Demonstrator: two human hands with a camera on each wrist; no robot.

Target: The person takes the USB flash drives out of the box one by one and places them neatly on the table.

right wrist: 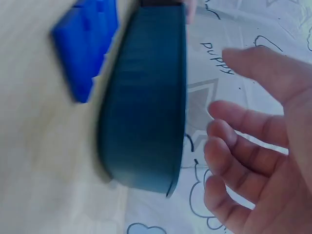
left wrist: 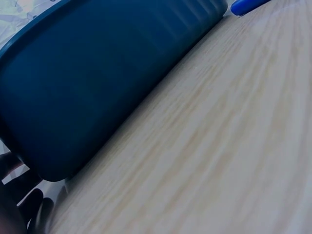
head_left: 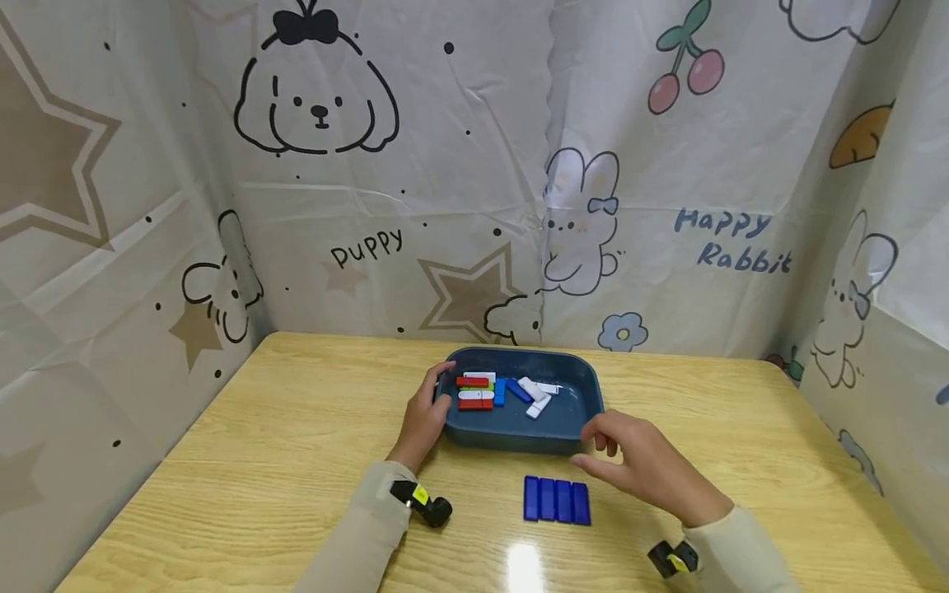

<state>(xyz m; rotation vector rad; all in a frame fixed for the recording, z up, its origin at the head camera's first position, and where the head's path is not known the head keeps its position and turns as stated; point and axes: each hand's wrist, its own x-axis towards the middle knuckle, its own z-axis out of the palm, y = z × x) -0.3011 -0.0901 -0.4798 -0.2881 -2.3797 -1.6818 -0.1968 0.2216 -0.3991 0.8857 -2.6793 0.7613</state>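
A dark blue-green plastic basin (head_left: 493,438) stands on the table. My left hand (head_left: 424,418) holds its left end, the thumb by the rim and the fingers along the outside; in the left wrist view dark fingers (left wrist: 22,187) show beside the basin's end. Over the basin's front right corner hovers my right hand (head_left: 636,459), fingers loosely bent and nothing held. In front of the basin, several dark blue plastic bars (head_left: 556,500) lie side by side in a row. Inside, red bars (head_left: 475,404), white bars (head_left: 539,405) and blue bars (head_left: 500,392) lie about, with green partly hidden among them.
The wood-grain table (head_left: 296,461) extends to both sides of the basin. Printed cloth (head_left: 460,206) hangs behind and at both sides of the table. A small black wrist device (head_left: 423,502) sits on the left sleeve, another device (head_left: 673,560) on the right.
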